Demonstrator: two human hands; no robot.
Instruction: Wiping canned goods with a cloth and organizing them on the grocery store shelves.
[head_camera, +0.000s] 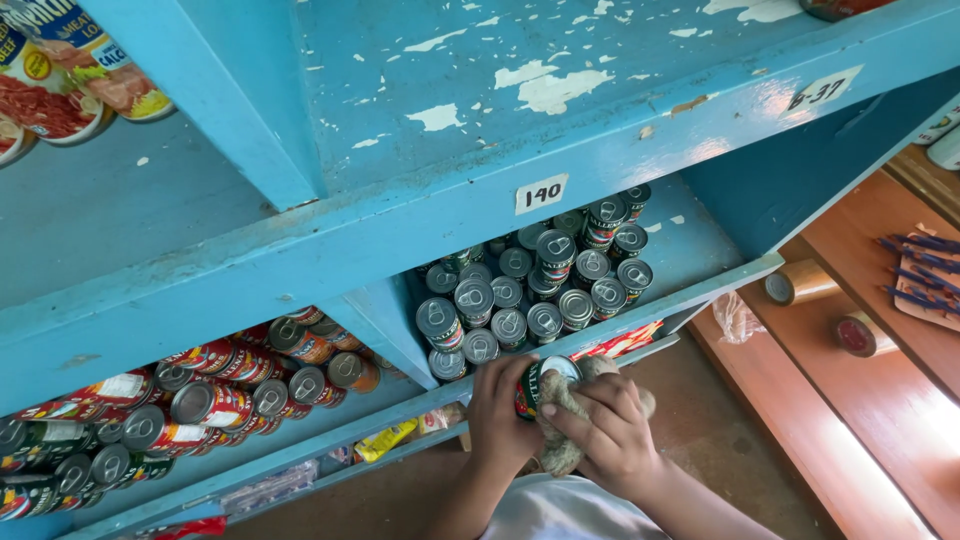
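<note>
The left hand (497, 410) holds a small can (540, 385) with a pull-tab lid, the fingers closed around its side. The can is in front of the near edge of the lower blue shelf (600, 320), just below the group of cans with dark labels (530, 290) standing there. The right hand (610, 425) presses a grey-brown cloth (565, 410) against the can; its fingers are bent and close together on the cloth. To the left, in the next compartment, many cans with red labels (220, 390) lie on their sides. At the far right, on a wooden surface, lie two rolls of tape (830, 305) and some blue pens (925, 270). The shelf paint is peeling in white spots.
</note>
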